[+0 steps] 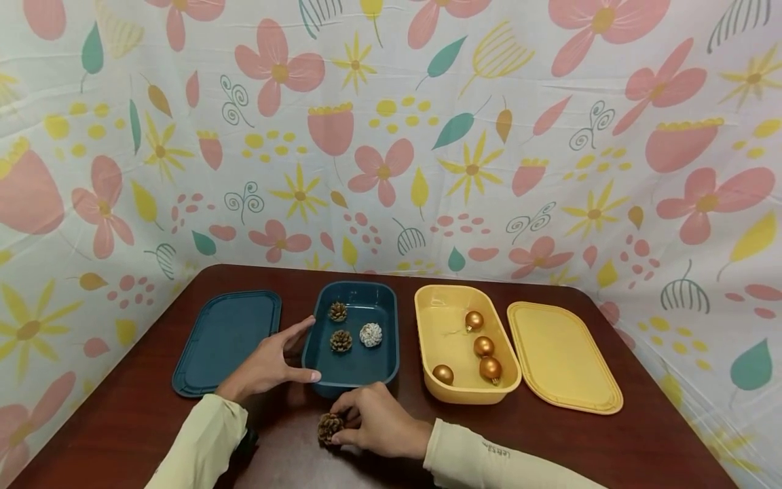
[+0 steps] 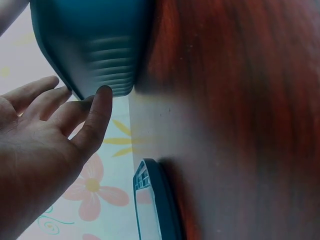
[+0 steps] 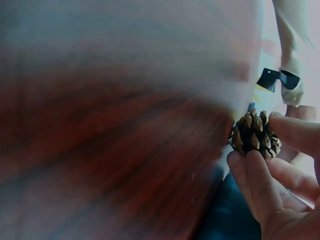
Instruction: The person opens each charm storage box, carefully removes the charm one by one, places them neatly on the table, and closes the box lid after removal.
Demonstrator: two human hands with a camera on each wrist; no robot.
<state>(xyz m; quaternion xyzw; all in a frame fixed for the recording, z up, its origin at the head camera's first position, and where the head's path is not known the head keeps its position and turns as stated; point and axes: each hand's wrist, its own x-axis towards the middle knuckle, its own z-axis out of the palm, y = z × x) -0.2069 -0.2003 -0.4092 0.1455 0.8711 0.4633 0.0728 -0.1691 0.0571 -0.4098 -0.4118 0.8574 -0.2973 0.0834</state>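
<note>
My right hand [image 1: 386, 424] pinches a brown pine cone [image 1: 330, 429] between thumb and fingers, in front of the blue container. The right wrist view shows the same pine cone [image 3: 255, 134] at the fingertips. My left hand [image 1: 273, 363] is spread at the blue container's left side, its thumb by the front left corner. In the left wrist view its extended fingers [image 2: 95, 120] meet the container's edge. Inside the blue container [image 1: 357, 372] lie two brown pine cones [image 1: 341, 341] and one whitish, speckled cone-like ball [image 1: 370, 334].
Right of the blue container stands a yellow container [image 1: 441, 322] holding several shiny gold baubles [image 1: 484, 346]. A blue lid [image 1: 229, 333] lies at the left of the dark wooden table [image 1: 287, 448], a yellow lid [image 1: 565, 356] at the right. Behind hangs a flowered cloth [image 1: 391, 224].
</note>
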